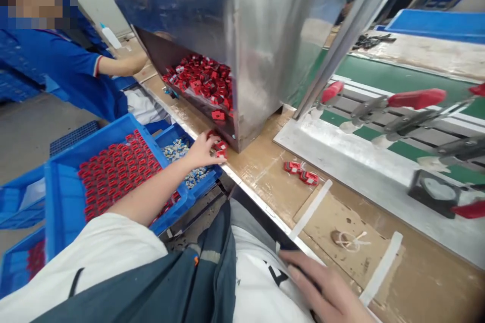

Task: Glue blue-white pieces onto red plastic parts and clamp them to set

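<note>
Left hand curled round red parts at edge of desk, beside metal box; right hand hung loosely spread, seemingly unladen. Risk: slack grip near edge could have spilled parts into blue bin.

You have two bare hands, two red plastic parts on the open bench, two white tape strips, four red clamp handles, one sheet-metal bin, one squeeze bottle, one co-worker; the bin's heaped parts defy counting.
</note>
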Motion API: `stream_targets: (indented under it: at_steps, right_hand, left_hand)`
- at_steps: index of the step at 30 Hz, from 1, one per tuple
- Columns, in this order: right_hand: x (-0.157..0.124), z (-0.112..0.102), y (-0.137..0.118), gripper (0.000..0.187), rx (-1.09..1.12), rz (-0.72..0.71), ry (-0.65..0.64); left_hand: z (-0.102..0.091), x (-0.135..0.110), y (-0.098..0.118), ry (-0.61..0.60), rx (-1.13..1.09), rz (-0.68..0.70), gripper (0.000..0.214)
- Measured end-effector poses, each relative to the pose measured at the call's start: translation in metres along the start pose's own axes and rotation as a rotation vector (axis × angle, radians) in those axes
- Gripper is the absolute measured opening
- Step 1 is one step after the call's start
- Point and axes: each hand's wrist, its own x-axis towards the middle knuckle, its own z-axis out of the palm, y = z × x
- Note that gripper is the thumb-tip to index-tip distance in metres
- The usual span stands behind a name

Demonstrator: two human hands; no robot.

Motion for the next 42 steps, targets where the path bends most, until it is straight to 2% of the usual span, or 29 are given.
stream_targets:
  at_steps: [2,4,6,8,10,13,16,18,21,25,29,33,36,39,42]
  right_hand:
    - [0.028,-0.012,0.008,0.036,-0.163,-0.023,0.105]
    - [0.063,-0.029,0.012,0.04,-0.43,-0.023,0.213]
    - [0.092,-0.049,0.012,0.043,-0.649,-0.003,0.197]
    - [0.108,-0.074,0.012,0.044,-0.774,0.053,0.134]
    - [0.107,-0.102,0.014,0.042,-0.848,0.147,0.07]
    - [0.084,-0.142,0.021,0.037,-0.888,0.319,0.021]
    - [0.047,-0.165,0.032,0.032,-0.796,0.431,0.104]
    - [0.023,-0.165,0.043,0.038,-0.674,0.437,0.183]
    - [-0.002,-0.145,0.062,0.051,-0.488,0.399,0.182]
    - [-0.011,-0.109,0.088,0.05,-0.354,0.29,0.12]
    - [-0.008,-0.095,0.1,0.043,-0.315,0.131,0.164]
    - [-0.004,-0.097,0.101,0.041,-0.294,0.058,0.185]
    - [0.002,-0.101,0.101,0.038,-0.252,0.046,0.187]
    - [0.006,-0.104,0.102,0.031,-0.213,0.022,0.183]
    - [0.007,-0.105,0.107,0.026,-0.193,0.005,0.155]
  left_hand:
    - [0.014,-0.01,0.032,0.039,0.009,-0.004,0.082]
    - [0.026,-0.02,0.065,0.053,0.017,-0.004,0.081]
    - [0.034,-0.033,0.095,0.062,0.032,0.009,0.081]
    - [0.041,-0.042,0.12,0.07,0.051,0.017,0.08]
    - [0.049,-0.043,0.141,0.071,0.073,0.018,0.078]
    - [0.061,-0.031,0.166,0.062,0.104,0.03,0.077]
    - [0.07,-0.014,0.184,0.061,0.146,0.047,0.075]
    - [0.071,-0.004,0.191,0.082,0.181,0.061,0.074]
    - [0.069,0.016,0.203,0.103,0.2,0.191,0.077]
    - [0.074,0.057,0.228,-0.062,0.182,0.542,0.067]
    - [0.086,0.099,0.247,-0.217,0.241,0.684,0.04]
    - [0.087,0.124,0.263,-0.264,0.246,0.742,0.026]
    - [0.082,0.131,0.286,-0.32,0.158,0.711,0.023]
    - [0.088,0.134,0.317,-0.338,-0.101,0.613,0.026]
    - [0.112,0.136,0.341,-0.369,-0.487,0.51,0.028]
